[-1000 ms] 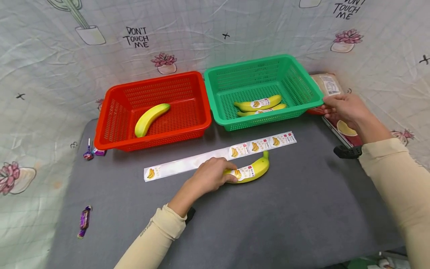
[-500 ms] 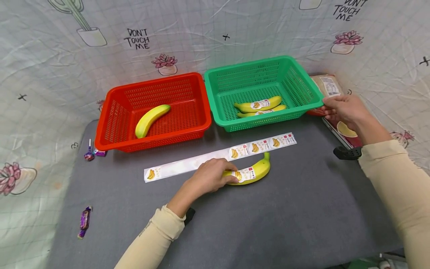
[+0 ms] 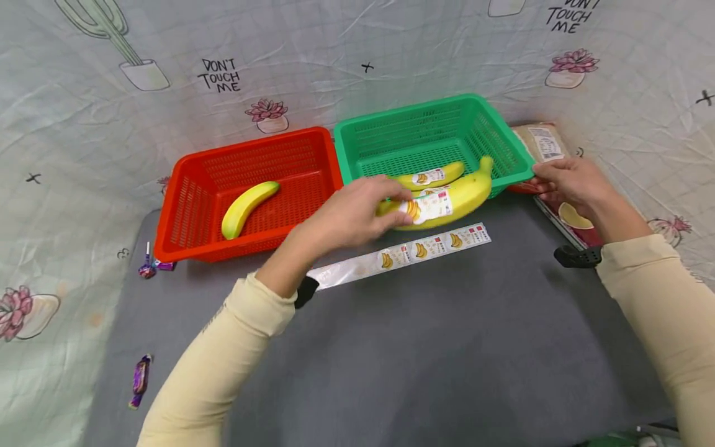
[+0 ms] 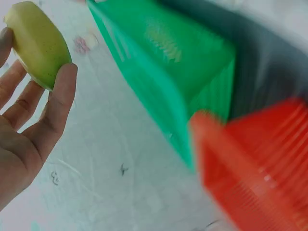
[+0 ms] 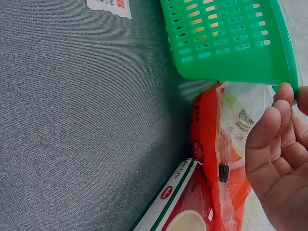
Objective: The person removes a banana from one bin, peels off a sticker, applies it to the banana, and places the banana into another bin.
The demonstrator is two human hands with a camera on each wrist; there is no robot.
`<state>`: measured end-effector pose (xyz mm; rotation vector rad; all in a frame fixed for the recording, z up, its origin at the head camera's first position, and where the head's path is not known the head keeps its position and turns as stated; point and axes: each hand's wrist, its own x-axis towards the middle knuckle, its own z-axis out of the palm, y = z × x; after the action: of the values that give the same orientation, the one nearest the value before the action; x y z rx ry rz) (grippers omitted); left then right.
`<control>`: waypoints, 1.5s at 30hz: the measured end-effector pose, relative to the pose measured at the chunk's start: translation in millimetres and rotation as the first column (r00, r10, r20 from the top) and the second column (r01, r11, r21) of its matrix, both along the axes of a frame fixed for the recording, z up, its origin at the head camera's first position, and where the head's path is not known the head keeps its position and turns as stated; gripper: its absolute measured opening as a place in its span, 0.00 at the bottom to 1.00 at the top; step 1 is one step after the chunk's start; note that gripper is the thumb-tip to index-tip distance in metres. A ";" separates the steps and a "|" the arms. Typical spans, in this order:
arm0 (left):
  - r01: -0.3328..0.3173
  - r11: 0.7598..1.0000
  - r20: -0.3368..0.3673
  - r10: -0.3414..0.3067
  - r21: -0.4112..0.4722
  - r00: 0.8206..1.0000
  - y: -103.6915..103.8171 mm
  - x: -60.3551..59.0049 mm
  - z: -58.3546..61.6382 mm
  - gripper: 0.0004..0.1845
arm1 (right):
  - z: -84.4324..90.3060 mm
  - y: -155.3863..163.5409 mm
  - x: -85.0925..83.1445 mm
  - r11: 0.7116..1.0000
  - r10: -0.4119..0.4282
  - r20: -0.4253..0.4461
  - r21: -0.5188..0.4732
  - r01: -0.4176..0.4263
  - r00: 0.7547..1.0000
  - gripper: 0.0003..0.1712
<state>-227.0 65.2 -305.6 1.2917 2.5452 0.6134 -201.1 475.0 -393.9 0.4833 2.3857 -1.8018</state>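
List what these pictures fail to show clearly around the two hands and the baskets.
- Head view: the left hand covers one end of the labelled banana.
- That banana hides much of the second banana in the green basket.
- Left wrist view: motion blur smears both baskets; the red basket shows no contents.
- Right wrist view: the frame edge cuts off the right hand, and the snack packets' print is unreadable.

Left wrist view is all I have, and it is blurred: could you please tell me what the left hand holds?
Observer: The left hand grips a labelled banana, held over the front rim of the green basket.
Operator: Is anything already in that basket?
Observer: Yes, at least one labelled banana lies inside.
Operator: And where is the right hand, please?
Observer: The right hand holds the green basket's right rim.
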 end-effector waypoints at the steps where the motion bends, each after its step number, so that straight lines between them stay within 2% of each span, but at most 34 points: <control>1: -0.002 1.000 -0.001 0.002 -0.017 1.000 5.2 -9.9 8.8 0.20 | 0.0 -1.8 1.0 1.000 0.005 -0.002 0.016 -0.005 1.000 0.18; 5: -0.008 0.988 0.008 0.009 -0.153 1.000 31.8 -48.9 33.5 0.18 | -0.4 -11.4 4.0 0.997 0.005 -0.006 0.082 -0.004 1.000 0.14; 7: -0.012 0.967 0.018 0.017 -0.253 1.000 46.7 -66.8 38.3 0.18 | -0.8 -16.5 5.1 0.994 0.007 -0.011 0.107 -0.006 1.000 0.11; 9: -0.018 0.936 0.029 0.031 -0.351 0.999 59.8 -83.3 37.9 0.18 | -1.7 -22.4 5.5 0.991 0.013 -0.015 0.132 -0.011 1.000 0.10; 12: -0.043 0.881 0.039 0.070 -0.471 0.997 72.8 -106.5 27.1 0.10 | -4.4 -32.9 6.7 0.986 0.032 -0.020 0.162 -0.028 0.999 0.15; 16: -0.071 0.815 0.063 0.131 -0.576 0.989 79.4 -130.0 1.9 0.18 | -10.9 -48.6 13.5 0.982 0.054 -0.009 0.183 -0.051 0.999 0.22; 18: -0.076 0.774 0.080 0.161 -0.628 0.984 78.6 -135.7 -10.7 0.18 | -14.2 -57.2 18.3 0.983 0.059 0.001 0.174 -0.058 0.998 0.23; 21: -0.063 0.726 0.111 0.190 -0.685 0.976 73.1 -138.0 -28.4 0.12 | -17.0 -69.8 25.0 0.987 0.061 0.013 0.147 -0.062 0.998 0.22; 23: -0.067 0.706 0.119 0.211 -0.705 0.970 67.9 -137.6 -39.6 0.13 | -17.3 -77.4 28.7 0.988 0.060 0.008 0.139 -0.061 0.998 0.21; 25: -0.088 0.706 0.122 0.242 -0.703 0.963 62.8 -137.0 -49.3 0.12 | -16.1 -82.8 31.9 0.988 0.061 0.002 0.141 -0.060 0.998 0.20; 27: -0.110 0.715 0.120 0.263 -0.691 0.957 59.0 -137.0 -57.4 0.12 | -13.9 -86.2 35.2 0.987 0.058 -0.010 0.148 -0.056 0.998 0.20; 32: -0.194 0.771 0.130 0.337 -0.607 0.933 41.4 -137.8 -66.9 0.18 | -7.9 -93.5 29.9 0.988 0.082 -0.041 0.135 -0.076 0.996 0.16; 36: -0.228 0.786 0.138 0.368 -0.575 0.920 27.2 -138.7 -68.8 0.19 | -6.4 -99.9 21.0 0.986 0.119 -0.041 0.126 -0.113 0.992 0.15; 41: -0.255 0.773 0.150 0.410 -0.581 0.900 9.1 -136.3 -68.0 0.18 | -9.7 -108.6 5.8 0.979 0.165 -0.033 0.129 -0.160 0.986 0.19; 43: -0.269 0.764 0.151 0.430 -0.587 0.890 2.4 -133.5 -62.8 0.13 | -12.3 -110.0 -0.8 0.976 0.184 -0.031 0.128 -0.179 0.982 0.20; 45: -0.277 0.774 0.145 0.427 -0.569 0.893 -3.9 -130.5 -53.6 0.14 | -15.8 -108.9 -7.2 0.974 0.197 -0.029 0.121 -0.192 0.980 0.18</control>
<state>-357.5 61.3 -359.2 0.4970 2.4761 0.0893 -208.3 366.1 -409.7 0.2155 2.4782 -1.6101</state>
